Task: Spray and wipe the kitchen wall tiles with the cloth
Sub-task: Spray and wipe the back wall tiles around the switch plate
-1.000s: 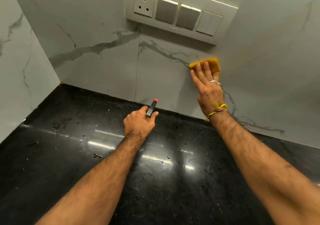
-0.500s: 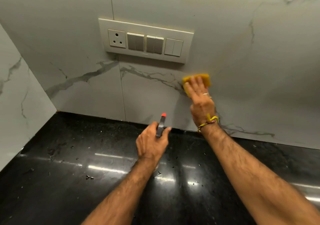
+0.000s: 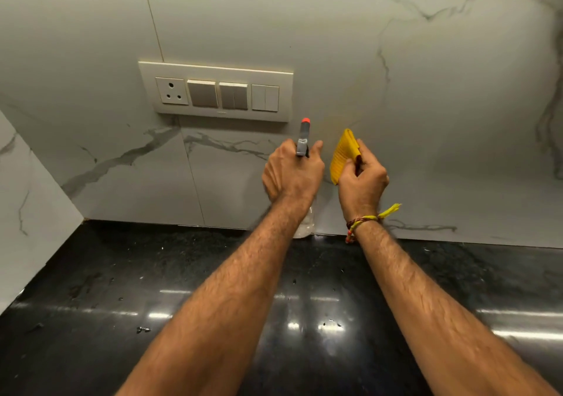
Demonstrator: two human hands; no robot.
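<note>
My left hand [image 3: 292,173] grips a spray bottle [image 3: 303,135] whose grey head and red nozzle point up at the wall tiles [image 3: 426,97]; its clear body shows below my wrist. Just to the right, my right hand [image 3: 362,182] holds the folded yellow cloth [image 3: 344,155] away from the wall, turned edge-on. Both hands hover close together below the right end of the switch plate [image 3: 216,91]. The tiles are white marble with grey veins.
A black glossy countertop [image 3: 122,289] runs below the wall, speckled with droplets and crumbs. A side wall [image 3: 27,197] closes the corner at the left. The switch plate carries a socket and several switches.
My right hand has lifted the cloth off the tile and curled round it. My left hand has raised the spray bottle up towards the wall beside it. The view has tilted upward.
</note>
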